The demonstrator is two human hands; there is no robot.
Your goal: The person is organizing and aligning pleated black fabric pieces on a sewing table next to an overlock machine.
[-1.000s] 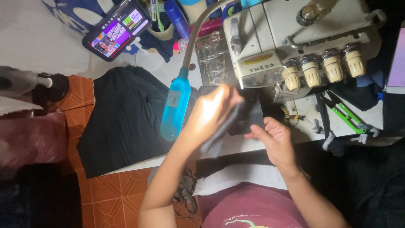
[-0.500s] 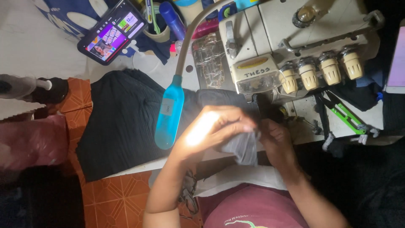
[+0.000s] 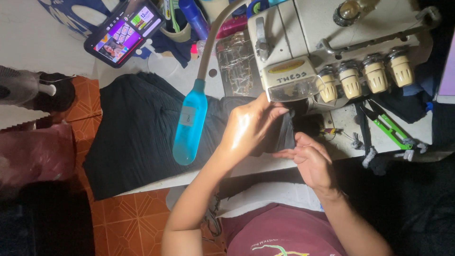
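Hands [image 3: 251,128] [image 3: 310,159] pinch soft dark fabric [image 3: 286,135] beside boxy cream sewing machine [image 3: 322,42].

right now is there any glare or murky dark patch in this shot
Head view: the lamp blows out the back of the left hand to near white; the phone screen glows bright. The dark cloth loses its folds in shadow, and the lower corners fall nearly black. The right hand is evenly lit and sharp.
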